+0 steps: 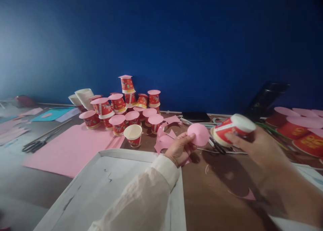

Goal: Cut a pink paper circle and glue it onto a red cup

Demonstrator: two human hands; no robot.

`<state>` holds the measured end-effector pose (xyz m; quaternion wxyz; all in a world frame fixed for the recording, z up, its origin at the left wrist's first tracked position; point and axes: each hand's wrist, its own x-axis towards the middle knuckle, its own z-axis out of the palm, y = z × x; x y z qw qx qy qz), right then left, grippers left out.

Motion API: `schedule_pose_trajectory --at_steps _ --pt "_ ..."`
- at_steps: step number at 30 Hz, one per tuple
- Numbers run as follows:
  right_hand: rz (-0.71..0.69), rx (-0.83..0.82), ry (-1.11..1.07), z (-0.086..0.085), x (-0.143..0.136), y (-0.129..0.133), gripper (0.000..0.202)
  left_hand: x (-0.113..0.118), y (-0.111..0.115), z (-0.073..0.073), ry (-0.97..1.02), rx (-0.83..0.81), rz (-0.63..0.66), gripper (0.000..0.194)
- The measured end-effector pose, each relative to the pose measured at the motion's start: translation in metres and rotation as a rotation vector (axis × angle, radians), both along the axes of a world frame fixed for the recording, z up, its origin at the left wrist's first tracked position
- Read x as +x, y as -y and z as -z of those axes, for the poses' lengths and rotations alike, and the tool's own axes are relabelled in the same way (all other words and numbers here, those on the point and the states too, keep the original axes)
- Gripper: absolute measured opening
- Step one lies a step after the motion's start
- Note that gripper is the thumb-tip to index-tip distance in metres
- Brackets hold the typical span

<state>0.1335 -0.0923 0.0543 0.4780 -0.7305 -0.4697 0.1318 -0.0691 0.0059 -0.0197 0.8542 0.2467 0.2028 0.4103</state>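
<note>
Between thumb and fingers, my left hand pinches a pink paper disc above the brown table. To its right, my right hand is wrapped round a red printed paper cup, tilted on its side with its white end up and to the right. The disc and the cup are apart. Pink paper scraps lie behind my left wrist. An upright red paper cup, open at the top, stands left of my left hand. Behind it, several upturned red cups carry pink discs, some stacked.
A white tray lies under my left forearm. Left of it are a large pink sheet and black scissors. Cables run along the blue wall. Larger red containers with pink tops stand at the right.
</note>
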Motion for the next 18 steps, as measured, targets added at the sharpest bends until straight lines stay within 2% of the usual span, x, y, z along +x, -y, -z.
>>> schedule_pose_trajectory --at_steps 3,4,6,11,14,18 --pt "-0.195 -0.075 -0.155 0.028 -0.008 0.019 0.077 0.0 0.001 0.002 -0.071 0.044 -0.05 0.043" --pt "-0.274 -0.111 -0.127 0.035 -0.01 0.024 0.077 0.001 0.001 0.003 -0.105 0.078 -0.072 0.042" --pt "-0.348 -0.144 -0.03 0.045 -0.009 0.031 0.073 0.003 0.0 0.005 -0.192 0.164 -0.115 0.039" --pt "-0.467 -0.207 0.096 0.049 0.0 0.036 0.068 0.01 -0.001 0.005 -0.53 0.287 -0.208 0.042" --pt "-0.476 -0.241 0.123 0.047 0.0 0.035 0.069 0.013 -0.001 0.007 -0.702 0.366 -0.234 0.05" --pt "-0.448 -0.301 0.052 0.053 -0.002 0.036 0.072 0.011 -0.002 0.012 -0.892 0.505 -0.221 0.065"
